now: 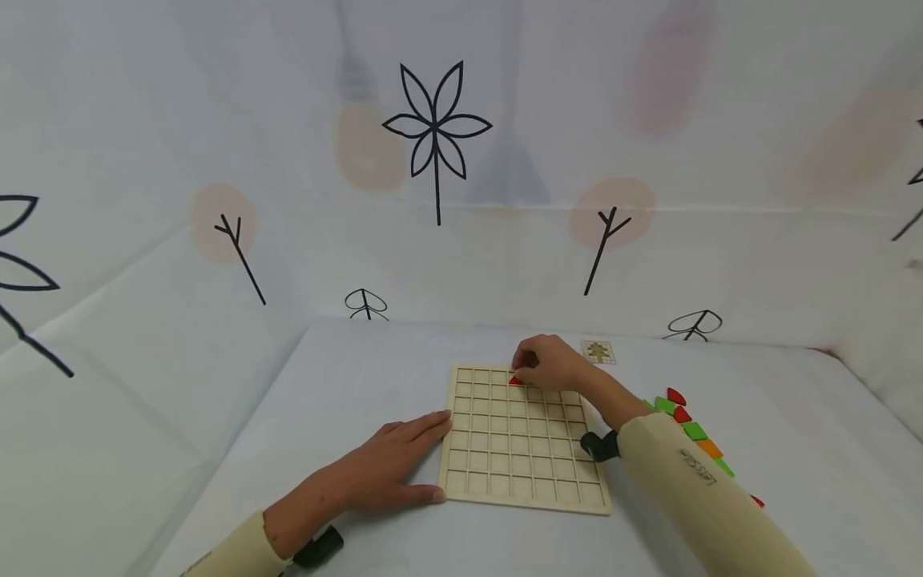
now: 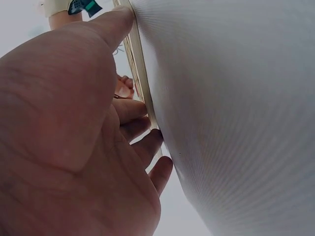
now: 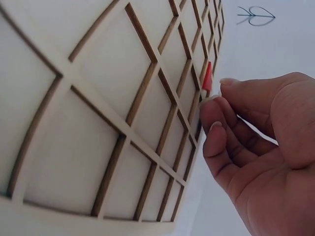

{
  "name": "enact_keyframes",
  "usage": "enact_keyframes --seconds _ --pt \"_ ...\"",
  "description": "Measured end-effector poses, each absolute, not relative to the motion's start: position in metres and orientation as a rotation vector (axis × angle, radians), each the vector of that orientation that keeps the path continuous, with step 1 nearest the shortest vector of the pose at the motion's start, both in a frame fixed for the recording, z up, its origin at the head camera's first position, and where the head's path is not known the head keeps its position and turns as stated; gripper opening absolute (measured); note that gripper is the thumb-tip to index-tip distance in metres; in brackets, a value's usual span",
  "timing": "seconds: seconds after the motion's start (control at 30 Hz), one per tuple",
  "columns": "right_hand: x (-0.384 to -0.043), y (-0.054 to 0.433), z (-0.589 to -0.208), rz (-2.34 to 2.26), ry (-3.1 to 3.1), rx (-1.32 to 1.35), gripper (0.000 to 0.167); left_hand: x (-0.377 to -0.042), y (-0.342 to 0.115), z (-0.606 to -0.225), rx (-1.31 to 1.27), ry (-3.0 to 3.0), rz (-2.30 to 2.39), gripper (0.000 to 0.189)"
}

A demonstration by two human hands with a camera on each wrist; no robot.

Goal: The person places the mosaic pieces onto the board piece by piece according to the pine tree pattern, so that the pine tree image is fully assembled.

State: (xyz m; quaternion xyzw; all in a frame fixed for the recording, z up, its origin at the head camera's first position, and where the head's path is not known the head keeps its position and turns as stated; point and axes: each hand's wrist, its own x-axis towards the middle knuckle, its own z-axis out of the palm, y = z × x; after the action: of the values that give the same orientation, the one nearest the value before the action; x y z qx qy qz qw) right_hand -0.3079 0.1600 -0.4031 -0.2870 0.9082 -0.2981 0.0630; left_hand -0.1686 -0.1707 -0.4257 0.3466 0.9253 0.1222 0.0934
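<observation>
A square pale wooden board (image 1: pixel 508 442) with a raised grid of compartments lies on the white surface. My left hand (image 1: pixel 389 465) lies flat at its left edge, fingers straight and spread, with fingertips and thumb (image 2: pixel 118 24) touching the rim. Over the board's far edge, my right hand (image 1: pixel 551 365) has its fingers curled and pinches a small red piece (image 1: pixel 515 380) at a compartment of the far row. The right wrist view shows the red piece (image 3: pixel 207 76) right at the thumb and index fingertips (image 3: pixel 211 105), its lower end against the grid.
To the right of the board, partly behind the right forearm, lie several loose pieces: red (image 1: pixel 676 396), green (image 1: pixel 695 431) and orange (image 1: pixel 710 447). A small card with a tree-like pattern (image 1: pixel 598 352) lies beyond the board. White cloth (image 1: pixel 461 264) with black plant drawings surrounds the surface.
</observation>
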Motion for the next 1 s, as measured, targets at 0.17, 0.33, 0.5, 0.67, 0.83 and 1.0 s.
enact_keyframes --seconds 0.17,0.33,0.5,0.67,0.83,1.0 --pt "-0.304 0.174 -0.394 -0.911 2.773 -0.885 0.012 -0.168 -0.170 -0.426 1.035 2.749 0.364 0.096" --pt "-0.302 0.194 -0.388 -0.920 2.804 -0.842 0.013 -0.168 -0.170 -0.426 1.035 2.747 0.386 0.096" --pt "-0.298 0.214 -0.388 -0.904 2.832 -0.786 0.010 -0.167 -0.170 -0.427 1.028 2.748 0.360 0.096" --pt "-0.291 0.232 -0.388 -0.880 2.856 -0.744 0.007 -0.167 -0.170 -0.427 1.033 2.750 0.358 0.096" --pt "-0.284 0.250 -0.385 -0.853 2.907 -0.730 0.008 -0.167 -0.169 -0.426 1.039 2.749 0.358 0.096" --pt "-0.279 0.272 -0.385 -0.835 2.941 -0.605 0.013 -0.167 -0.170 -0.425 1.025 2.738 0.370 0.096"
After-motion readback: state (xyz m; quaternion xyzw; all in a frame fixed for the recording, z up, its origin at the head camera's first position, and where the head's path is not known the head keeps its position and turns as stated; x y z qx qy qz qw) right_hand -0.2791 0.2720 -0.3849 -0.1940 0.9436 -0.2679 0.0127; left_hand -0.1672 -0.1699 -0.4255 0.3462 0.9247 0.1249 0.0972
